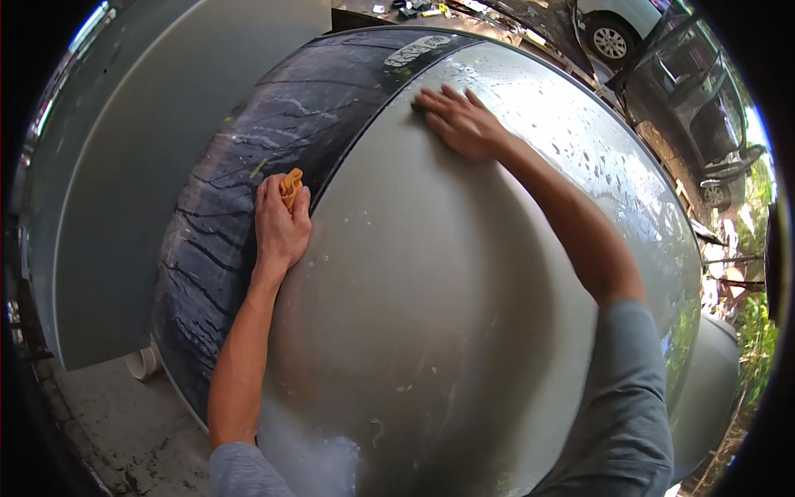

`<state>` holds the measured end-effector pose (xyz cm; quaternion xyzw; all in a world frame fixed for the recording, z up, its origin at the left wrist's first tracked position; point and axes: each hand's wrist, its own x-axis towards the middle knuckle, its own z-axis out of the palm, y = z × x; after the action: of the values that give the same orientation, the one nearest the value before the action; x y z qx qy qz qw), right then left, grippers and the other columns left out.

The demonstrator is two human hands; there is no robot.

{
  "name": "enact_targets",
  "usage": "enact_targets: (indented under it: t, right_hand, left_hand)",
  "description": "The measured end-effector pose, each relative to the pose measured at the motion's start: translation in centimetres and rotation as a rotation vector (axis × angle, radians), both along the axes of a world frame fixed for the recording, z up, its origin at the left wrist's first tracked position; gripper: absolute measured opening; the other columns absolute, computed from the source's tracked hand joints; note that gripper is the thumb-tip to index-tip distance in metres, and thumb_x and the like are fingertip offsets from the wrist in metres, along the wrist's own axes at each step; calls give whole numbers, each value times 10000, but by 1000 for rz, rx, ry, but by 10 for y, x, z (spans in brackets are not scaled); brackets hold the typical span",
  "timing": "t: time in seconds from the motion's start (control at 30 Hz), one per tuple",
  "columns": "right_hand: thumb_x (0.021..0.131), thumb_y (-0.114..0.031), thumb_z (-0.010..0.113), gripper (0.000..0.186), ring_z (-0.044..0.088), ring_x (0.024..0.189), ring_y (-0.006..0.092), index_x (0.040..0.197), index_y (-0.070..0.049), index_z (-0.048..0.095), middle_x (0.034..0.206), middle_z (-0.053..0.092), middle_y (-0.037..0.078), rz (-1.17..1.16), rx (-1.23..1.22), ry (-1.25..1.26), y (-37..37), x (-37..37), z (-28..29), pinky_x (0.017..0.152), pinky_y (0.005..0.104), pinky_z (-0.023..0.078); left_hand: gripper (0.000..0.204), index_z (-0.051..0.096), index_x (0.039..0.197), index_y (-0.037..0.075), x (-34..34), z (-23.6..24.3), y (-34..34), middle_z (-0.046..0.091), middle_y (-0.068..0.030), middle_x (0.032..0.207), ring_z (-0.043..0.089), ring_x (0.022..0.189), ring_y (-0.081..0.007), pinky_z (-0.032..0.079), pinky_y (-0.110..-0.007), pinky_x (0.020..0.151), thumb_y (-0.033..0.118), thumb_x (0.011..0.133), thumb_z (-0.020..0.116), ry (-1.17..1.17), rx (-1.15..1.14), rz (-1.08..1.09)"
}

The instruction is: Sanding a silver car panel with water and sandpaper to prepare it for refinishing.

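Observation:
My left hand is closed around a crumpled orange-tan cloth and rests at the edge between a dark, wet glass pane and a grey car panel. Farther off and to the right, my right hand lies flat on the panel, its fingers slightly blurred. A small dark pad shows at its fingertips; most of it is hidden under the hand. The panel is curved and dull, with a few droplets near my left hand.
Beaded water covers the panel's shiny right side. A large grey panel stands at the left, with a pale cup-like container below it. A parked silver car and a dark vehicle are at the far right.

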<state>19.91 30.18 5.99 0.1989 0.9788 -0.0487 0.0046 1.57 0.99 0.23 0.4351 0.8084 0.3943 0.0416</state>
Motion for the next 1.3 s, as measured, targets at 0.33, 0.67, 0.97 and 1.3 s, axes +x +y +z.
enact_targets:
  t: [0.33,0.67,0.97,1.3]
  right_hand:
    - [1042,-431,281,557,144,1501,267,1539,-182,285,1614,231,18,29,18,-11,16,51,2,1224,483,77]
    - [1008,-542,177,651,110,1503,276,1556,-195,232,1620,190,34,-69,-112,-90,-25,251,38,1226,481,82]
    - [1040,-487,187,625,104,1507,263,1552,-132,232,1623,189,54,51,-23,-59,24,65,2,1227,455,51]
    - [1037,-394,233,571,203,1480,319,1503,-75,316,1589,279,98,-41,46,-52,25,-7,4,1215,490,117]
  left_hand:
    - [341,527,1153,-31,4,10,6,565,-239,1121,547,1069,-387,431,-430,950,230,941,585,34,-65,-29]
    - [341,530,1191,-5,-8,11,-9,577,-222,1122,565,1049,-363,441,-403,930,247,963,563,23,-97,26]
    - [375,514,1200,-19,-10,-18,5,576,-221,1130,560,1067,-377,439,-410,934,253,949,571,-24,-32,-31]
    - [347,515,1172,-19,-1,-11,13,562,-223,1119,552,1061,-383,437,-419,944,215,927,590,-26,-20,-45]
